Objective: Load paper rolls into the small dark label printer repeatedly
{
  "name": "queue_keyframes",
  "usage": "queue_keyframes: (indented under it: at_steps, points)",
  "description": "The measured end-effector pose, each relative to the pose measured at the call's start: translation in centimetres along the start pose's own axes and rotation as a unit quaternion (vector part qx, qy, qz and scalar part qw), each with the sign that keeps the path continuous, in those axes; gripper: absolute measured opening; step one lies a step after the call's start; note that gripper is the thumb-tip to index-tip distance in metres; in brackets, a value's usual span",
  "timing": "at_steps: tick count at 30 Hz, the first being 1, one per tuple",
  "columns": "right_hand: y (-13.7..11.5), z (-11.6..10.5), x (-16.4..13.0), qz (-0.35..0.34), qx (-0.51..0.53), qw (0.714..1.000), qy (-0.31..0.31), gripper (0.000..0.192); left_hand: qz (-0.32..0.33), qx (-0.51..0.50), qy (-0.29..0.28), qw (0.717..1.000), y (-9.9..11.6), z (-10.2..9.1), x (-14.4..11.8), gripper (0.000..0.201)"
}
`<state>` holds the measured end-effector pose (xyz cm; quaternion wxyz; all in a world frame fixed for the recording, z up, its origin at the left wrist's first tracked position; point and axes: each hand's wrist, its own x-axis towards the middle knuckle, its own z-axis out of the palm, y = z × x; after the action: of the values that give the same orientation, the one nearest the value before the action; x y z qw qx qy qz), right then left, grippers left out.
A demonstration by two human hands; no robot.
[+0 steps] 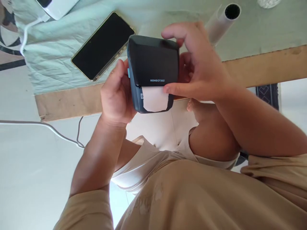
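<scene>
A dark label printer (153,60) marked NIIMBOT is held up over the near edge of the table. A strip of white label paper (155,98) sticks out of its front slot and hangs over the lower casing. My left hand (117,92) grips the printer from its left side and from below, with some fingers hidden behind it. My right hand (194,60) is at the printer's right side. Its thumb touches the upper right part of the paper near the slot, and its index finger is bent over the top right corner.
A smartphone (103,46) lies on the green cloth (52,57) at the left. Behind my right hand is a clear-wrapped roll (222,24). A white device (59,8) with a white cable is at the top left. The table's wooden edge (69,102) runs below the cloth.
</scene>
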<state>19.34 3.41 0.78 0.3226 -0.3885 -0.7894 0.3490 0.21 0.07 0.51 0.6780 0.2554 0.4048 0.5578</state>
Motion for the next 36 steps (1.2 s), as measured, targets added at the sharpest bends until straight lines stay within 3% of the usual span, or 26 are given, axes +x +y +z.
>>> queue_keyframes:
  at_steps: [2,4,7,10,12,15,19,23,26,29,33,36]
  points:
    - [-0.4,-0.1,-0.2,-0.010,-0.044,0.998,0.051,0.064,0.035,-0.010,-0.085,0.996,-0.4,-0.6,0.1,0.044]
    - [-0.7,-0.1,-0.5,0.000,-0.080,0.991,0.105,0.051,0.055,0.004,-0.129,0.990,-0.8,-1.3,0.2,0.036]
    - [-0.9,0.4,-0.5,0.005,-0.090,0.979,0.183,0.030,0.037,0.036,-0.130,0.990,-1.1,-2.0,0.4,0.030]
    - [-0.8,0.9,0.0,-0.017,-0.034,0.972,0.232,0.015,0.013,0.049,-0.133,0.990,-1.0,-2.1,0.4,0.029]
    - [-0.8,1.0,0.2,-0.034,-0.048,0.976,0.210,0.009,0.013,0.063,-0.134,0.989,-0.8,-2.0,0.3,0.030]
    - [-1.5,0.6,0.1,-0.044,-0.166,0.979,0.109,0.005,0.043,0.096,-0.141,0.984,-0.8,-1.7,0.1,0.031]
    - [-3.6,0.3,-0.5,0.036,-0.325,0.945,0.009,0.025,0.043,0.115,-0.148,0.981,-0.8,-1.6,-0.1,0.029]
    - [-4.8,0.4,-0.6,0.108,-0.369,0.922,-0.052,0.039,0.030,0.113,-0.139,0.983,-0.7,-1.8,-0.1,0.031]
    - [-4.8,0.3,-0.4,0.126,-0.330,0.933,-0.065,0.046,0.024,0.110,-0.150,0.982,-0.6,-1.9,-0.2,0.029]
    - [-4.6,0.1,-0.5,0.106,-0.240,0.965,-0.023,0.048,0.030,0.088,-0.141,0.986,-0.6,-1.9,-0.2,0.025]
    - [-4.5,-0.4,-0.7,0.092,-0.011,0.996,0.007,0.038,0.029,0.059,-0.123,0.990,-0.5,-1.5,-0.2,0.022]
    - [-3.9,-0.8,0.0,0.095,0.187,0.977,0.043,0.035,0.034,0.036,-0.066,0.997,-0.4,-1.3,-0.2,0.022]
